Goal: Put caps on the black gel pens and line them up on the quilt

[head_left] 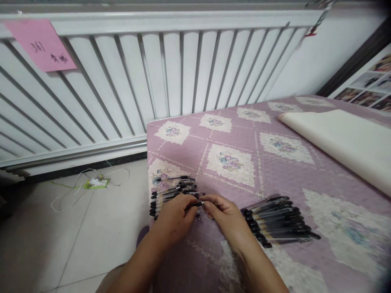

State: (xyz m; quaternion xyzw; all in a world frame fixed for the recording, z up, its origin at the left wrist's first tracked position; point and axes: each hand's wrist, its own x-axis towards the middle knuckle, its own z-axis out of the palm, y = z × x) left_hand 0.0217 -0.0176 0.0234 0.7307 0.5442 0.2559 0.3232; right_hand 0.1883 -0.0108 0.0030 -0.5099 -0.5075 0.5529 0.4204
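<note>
- Centrally, a dark pen (193, 205) is held over the floral cover (195, 150) in the left hand's (177, 213) grip, its long axis pointed crosswise to the right.
- Its pale end is pinched by the right hand (225, 211), directly opposite; neither hand is clearly nearer.
- Loose pens (187, 188) are spread beyond the left hand; bunched pens (279, 221) are laid beside the right wrist.
</note>
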